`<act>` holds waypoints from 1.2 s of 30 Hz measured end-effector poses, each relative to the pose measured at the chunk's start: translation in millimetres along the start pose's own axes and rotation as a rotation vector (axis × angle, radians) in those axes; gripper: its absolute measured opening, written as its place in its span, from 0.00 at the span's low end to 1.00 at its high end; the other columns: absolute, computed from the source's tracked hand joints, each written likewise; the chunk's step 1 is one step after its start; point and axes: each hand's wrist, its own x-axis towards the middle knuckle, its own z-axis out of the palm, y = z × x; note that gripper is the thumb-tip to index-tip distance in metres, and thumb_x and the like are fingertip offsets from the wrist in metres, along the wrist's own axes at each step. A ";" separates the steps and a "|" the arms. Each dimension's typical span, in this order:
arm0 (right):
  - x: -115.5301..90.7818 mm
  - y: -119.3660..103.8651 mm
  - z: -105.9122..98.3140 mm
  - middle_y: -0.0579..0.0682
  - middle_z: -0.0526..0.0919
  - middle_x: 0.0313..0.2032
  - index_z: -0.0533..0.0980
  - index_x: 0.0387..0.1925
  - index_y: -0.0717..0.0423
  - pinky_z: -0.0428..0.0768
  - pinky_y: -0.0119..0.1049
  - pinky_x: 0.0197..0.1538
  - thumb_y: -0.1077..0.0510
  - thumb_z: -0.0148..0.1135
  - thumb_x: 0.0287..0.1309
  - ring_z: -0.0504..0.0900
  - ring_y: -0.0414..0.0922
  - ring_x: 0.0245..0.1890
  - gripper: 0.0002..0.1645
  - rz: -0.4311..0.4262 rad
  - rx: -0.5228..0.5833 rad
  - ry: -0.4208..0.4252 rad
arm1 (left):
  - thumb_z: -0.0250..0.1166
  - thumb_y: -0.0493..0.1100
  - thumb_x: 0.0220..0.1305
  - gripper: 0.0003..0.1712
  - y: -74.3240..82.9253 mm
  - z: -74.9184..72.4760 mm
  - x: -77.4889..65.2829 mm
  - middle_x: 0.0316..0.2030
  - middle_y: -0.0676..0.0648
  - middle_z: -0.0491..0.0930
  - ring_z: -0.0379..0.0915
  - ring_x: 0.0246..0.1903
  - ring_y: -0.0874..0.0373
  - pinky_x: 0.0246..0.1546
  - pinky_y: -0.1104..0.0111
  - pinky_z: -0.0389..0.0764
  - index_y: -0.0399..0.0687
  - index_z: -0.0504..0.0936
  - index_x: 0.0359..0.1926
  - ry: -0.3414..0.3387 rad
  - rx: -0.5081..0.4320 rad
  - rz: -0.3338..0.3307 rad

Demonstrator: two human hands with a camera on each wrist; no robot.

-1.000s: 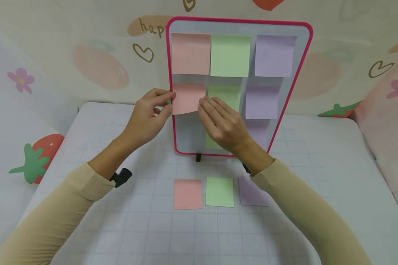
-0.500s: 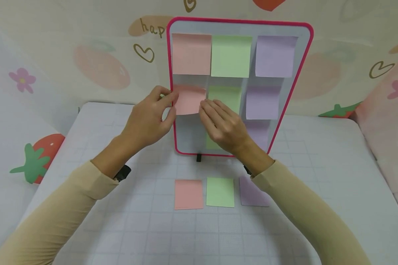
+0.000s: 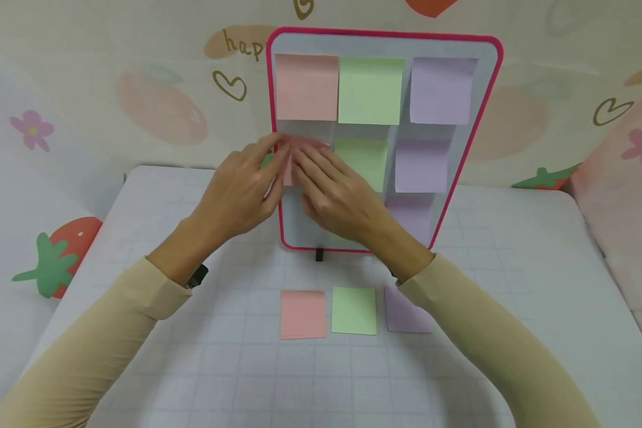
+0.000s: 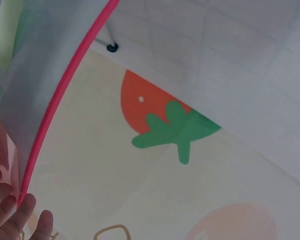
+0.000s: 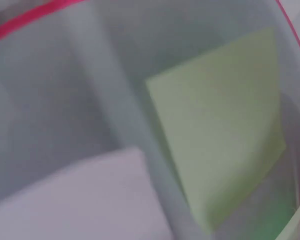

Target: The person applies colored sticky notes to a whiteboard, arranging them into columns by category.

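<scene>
On the whiteboard (image 3: pixel 306 211) with a magenta frame, a pink sticky note (image 3: pixel 288 175) sits in the left column, mostly covered by my hands. My right hand (image 3: pixel 342 199) lays its extended fingers over the note, tips near its upper part. At the note's left side, my left hand (image 3: pixel 234 187) touches its upper edge with the fingertips. In the left wrist view, fingers (image 4: pixel 22 212) of that hand reach the frame beside the pink note (image 4: pixel 6 147). The right wrist view shows a green note (image 5: pixel 225 115) and a pale purple note (image 5: pixel 90 200), not the right fingers clearly.
Pink (image 3: pixel 307 87), green (image 3: pixel 371 90) and purple (image 3: pixel 441 90) notes line the board's top, with more green and purple ones below. Three note pads, pink (image 3: pixel 302 315), green (image 3: pixel 354 311) and purple (image 3: pixel 405 312), lie on the table (image 3: pixel 235 368) before the board.
My right hand has moved left and slightly up from the pink note's right corner onto its face. The left fingertips have shifted up and inward along its left edge.
</scene>
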 end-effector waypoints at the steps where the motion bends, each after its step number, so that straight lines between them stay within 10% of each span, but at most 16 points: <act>1: 1.8 0.3 0.0 0.62 0.76 0.62 0.73 0.61 0.70 0.58 0.44 0.74 0.58 0.57 0.64 0.72 0.56 0.66 0.28 0.018 -0.001 -0.029 | 0.54 0.39 0.67 0.24 -0.7 -0.1 -0.6 0.60 0.35 0.74 0.78 0.46 0.41 0.31 0.52 0.80 0.31 0.77 0.61 -0.001 0.013 0.008; 21: -16.5 10.1 -5.9 0.64 0.73 0.64 0.72 0.62 0.70 0.56 0.47 0.74 0.55 0.50 0.68 0.69 0.58 0.68 0.28 0.118 -0.095 -0.028 | 0.53 0.47 0.69 0.33 -3.4 3.2 -8.9 0.73 0.43 0.62 0.49 0.74 0.46 0.68 0.43 0.57 0.40 0.65 0.72 -0.119 0.266 0.107; 36: -19.5 14.0 -8.1 0.63 0.72 0.65 0.71 0.63 0.70 0.53 0.47 0.75 0.54 0.51 0.66 0.68 0.58 0.68 0.30 0.139 -0.130 -0.107 | 0.52 0.51 0.71 0.37 -6.6 -1.3 -16.5 0.76 0.45 0.53 0.40 0.77 0.49 0.71 0.41 0.49 0.45 0.58 0.76 -0.237 0.286 0.059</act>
